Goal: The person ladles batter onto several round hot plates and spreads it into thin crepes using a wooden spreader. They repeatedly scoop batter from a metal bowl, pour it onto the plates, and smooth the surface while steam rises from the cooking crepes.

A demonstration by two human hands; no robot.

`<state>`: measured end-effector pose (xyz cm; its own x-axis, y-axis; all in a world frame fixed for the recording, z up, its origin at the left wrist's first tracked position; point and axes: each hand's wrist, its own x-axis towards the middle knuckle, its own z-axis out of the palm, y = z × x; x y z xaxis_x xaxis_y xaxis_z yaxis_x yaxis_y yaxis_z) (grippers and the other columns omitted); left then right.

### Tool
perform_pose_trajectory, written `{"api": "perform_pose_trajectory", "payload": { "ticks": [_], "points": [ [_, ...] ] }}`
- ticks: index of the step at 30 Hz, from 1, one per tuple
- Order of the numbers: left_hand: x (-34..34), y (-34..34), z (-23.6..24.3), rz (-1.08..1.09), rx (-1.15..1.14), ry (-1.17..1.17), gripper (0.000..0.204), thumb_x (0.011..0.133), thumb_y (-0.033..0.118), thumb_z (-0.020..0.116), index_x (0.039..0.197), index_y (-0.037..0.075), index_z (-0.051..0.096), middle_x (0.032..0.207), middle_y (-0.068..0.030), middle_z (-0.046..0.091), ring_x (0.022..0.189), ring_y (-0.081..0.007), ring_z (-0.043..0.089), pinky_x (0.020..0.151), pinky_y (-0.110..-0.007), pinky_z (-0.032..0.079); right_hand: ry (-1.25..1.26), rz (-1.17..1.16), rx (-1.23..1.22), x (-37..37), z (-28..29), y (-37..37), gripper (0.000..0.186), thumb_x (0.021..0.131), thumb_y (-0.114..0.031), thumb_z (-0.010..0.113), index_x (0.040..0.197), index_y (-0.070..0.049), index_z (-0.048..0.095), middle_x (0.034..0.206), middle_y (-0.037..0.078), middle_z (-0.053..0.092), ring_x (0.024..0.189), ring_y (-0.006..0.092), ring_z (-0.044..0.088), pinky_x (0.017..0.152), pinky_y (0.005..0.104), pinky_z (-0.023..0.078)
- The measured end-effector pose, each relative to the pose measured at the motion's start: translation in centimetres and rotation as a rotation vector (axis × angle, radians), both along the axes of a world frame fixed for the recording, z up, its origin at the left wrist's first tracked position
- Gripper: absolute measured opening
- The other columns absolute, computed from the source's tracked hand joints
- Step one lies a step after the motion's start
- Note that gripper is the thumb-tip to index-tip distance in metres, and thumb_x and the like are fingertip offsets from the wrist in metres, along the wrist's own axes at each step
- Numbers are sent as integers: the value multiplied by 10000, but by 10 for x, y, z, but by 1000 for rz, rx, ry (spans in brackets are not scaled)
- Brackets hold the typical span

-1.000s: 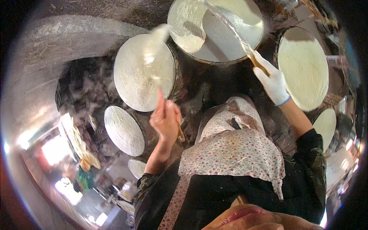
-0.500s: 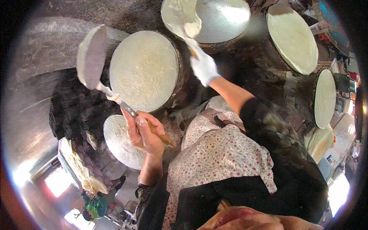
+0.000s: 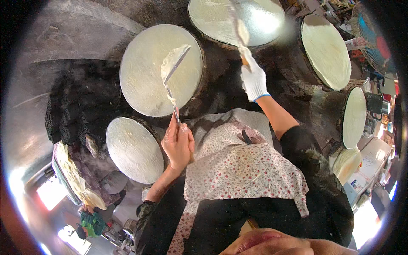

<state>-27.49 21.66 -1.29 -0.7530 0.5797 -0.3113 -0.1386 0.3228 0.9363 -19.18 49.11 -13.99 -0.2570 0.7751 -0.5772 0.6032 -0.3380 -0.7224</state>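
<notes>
My bare left hand (image 3: pixel 176 146) is closed around the handle of a batter-coated ladle (image 3: pixel 172 67), whose bowl is tilted edge-on over a round griddle (image 3: pixel 138 76) covered with pale batter. My right hand (image 3: pixel 253 78), in a white knit glove with a blue cuff, grips the wooden handle of a batter scraper (image 3: pixel 242 32). Batter clings to its blurred blade, which crosses the far round griddle (image 3: pixel 265 23). Pale batter (image 3: pixel 208 21) coats that griddle's left side; its right side shines as bare metal.
A smaller pale round griddle (image 3: pixel 135 148) stands left of my left hand. Pale crepes lie on two griddles (image 3: pixel 326 51) at the right. A fan (image 3: pixel 374 40) stands beyond them. At lower left, a person in green (image 3: pixel 91 223) is beside a stack of pale sheets (image 3: pixel 76 182).
The ladle has swung right, from beside the left griddle to over it. My right hand has moved right with the scraper, and batter now spreads over more of the far griddle.
</notes>
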Motion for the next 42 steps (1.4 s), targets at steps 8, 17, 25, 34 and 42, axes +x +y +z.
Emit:
{"api": "perform_pose_trajectory", "payload": {
  "ticks": [8, 17, 25, 34, 42],
  "points": [
    [29, 5, -8, -31, -90, -144, 415, 1078, 36, 521, 1489, 1, 572, 671, 26, 543, 484, -26, 436, 461, -213, 352, 385, 283, -110, -7, 18, -17, 597, 1032, -121, 583, 1581, -347, 511, 726, 4, 570, 493, 99, 476, 453, 289, 458],
    [70, 37, -11, -45, -80, -246, 269, 1099, 78, 491, 1322, -10, 613, 695, 6, 571, 492, -39, 474, 480, -219, 390, 366, -13, -196, 86, 16, 39, 524, 1046, -91, 583, 1547, -247, 570, 720, -15, 538, 503, 79, 458, 420, 254, 396],
    [101, 83, 11, -1, -19, -168, 309, 1110, 94, 473, 1378, -31, 564, 815, -33, 597, 570, -59, 515, 533, -231, 467, 250, 13, -144, 120, 20, 92, 508, 1059, -100, 583, 1531, -290, 596, 717, -45, 556, 493, 52, 458, 411, 235, 385],
    [149, 125, 26, 134, -33, -44, 286, 1124, 115, 472, 1355, -25, 564, 863, -29, 605, 670, -58, 536, 622, -217, 477, 282, 96, -106, 158, 17, 133, 496, 1034, -137, 607, 1509, -281, 621, 725, -42, 588, 530, 63, 488, 447, 251, 411],
    [173, 141, 30, 236, 4, 13, 276, 1125, 133, 474, 1335, -28, 549, 850, -21, 590, 654, -58, 503, 599, -215, 446, 296, 137, -93, 151, 11, 183, 469, 1035, -135, 613, 1494, -234, 636, 654, -39, 540, 478, 62, 441, 418, 251, 371]
  ]
}}
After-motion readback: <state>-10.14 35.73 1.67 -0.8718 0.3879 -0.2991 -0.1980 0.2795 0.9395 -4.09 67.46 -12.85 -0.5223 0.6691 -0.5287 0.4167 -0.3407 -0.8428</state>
